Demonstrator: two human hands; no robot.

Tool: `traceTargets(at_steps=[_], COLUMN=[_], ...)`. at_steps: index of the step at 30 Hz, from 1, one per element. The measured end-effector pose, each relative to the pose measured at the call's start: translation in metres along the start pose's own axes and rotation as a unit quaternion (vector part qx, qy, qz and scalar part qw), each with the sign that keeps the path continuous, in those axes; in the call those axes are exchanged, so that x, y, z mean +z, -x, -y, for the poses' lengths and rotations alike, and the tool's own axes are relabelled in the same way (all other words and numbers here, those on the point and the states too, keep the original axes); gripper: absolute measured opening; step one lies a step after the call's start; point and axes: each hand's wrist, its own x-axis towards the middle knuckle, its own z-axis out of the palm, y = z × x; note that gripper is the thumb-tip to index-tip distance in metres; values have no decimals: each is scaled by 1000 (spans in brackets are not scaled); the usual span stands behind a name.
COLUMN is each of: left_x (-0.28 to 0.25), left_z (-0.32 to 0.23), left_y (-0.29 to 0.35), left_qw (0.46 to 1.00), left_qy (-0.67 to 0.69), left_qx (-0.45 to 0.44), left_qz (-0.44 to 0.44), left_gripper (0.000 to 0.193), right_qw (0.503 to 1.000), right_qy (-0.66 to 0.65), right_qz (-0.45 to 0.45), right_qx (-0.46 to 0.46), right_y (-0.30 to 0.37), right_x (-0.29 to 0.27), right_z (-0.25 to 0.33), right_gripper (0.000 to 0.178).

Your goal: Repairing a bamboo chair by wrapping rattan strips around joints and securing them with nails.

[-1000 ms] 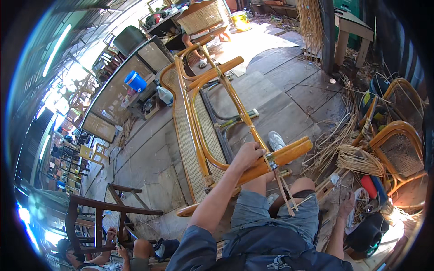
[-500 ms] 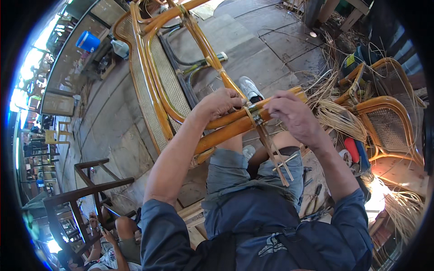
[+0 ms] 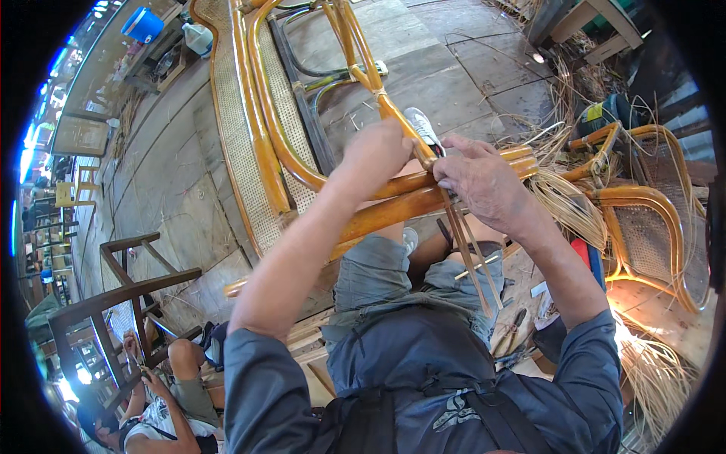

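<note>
Glossy honey-brown rattan frame of thick bent poles (image 3: pixel 397 213) lies across the person's knees and stretches away toward eleven and twelve o'clock, with a pale woven cane panel (image 3: pixel 231 113) on its ten-o'clock side. Just off centre, toward one o'clock, a slanting pole meets the crosswise ones at a joint (image 3: pixel 425 153), and both hands are busy there. From this joint, long flat brown strips (image 3: pixel 467 257) dangle toward five o'clock, over the grey-blue shorts (image 3: pixel 378 274).

The step in hand looks like binding the joint with strip. The right hand (image 3: pixel 484 185) comes in from four o'clock, fingers bent and tips touching the poles; whether they pinch a strip, I cannot tell. The left hand (image 3: pixel 378 155), blurred, is curled just beside the slanting pole on the ten-o'clock side of the joint; what it pinches, if anything, cannot be made out.

In my judgement, the next move calls for the right hand to steady the wrap while the left draws it snug, keeping the dangling ends untwisted.
</note>
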Motion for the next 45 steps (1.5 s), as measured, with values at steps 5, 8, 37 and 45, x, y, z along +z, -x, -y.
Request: traceTargets(at_steps=[5,8,37,45], left_x=[22,90,122,144], left_z=[-56,-36,28,49], left_y=[94,136,-23,-37], left_qw=[918,957,660,759], left_qy=[-31,116,689,463], left_qx=[207,224,226,262], left_qz=[-338,-143,-198,-375], left_gripper=[10,7,55,47], right_qw=[996,1000,984,989], right_qy=[-20,12,4,-1], right_qz=[47,6,167,139], right_qx=[70,13,64,52], right_y=[6,6,-17,-17], right_x=[-14,-8,-26,-26], right_z=[-5,-6,3,5], right_gripper=[18,19,19,15])
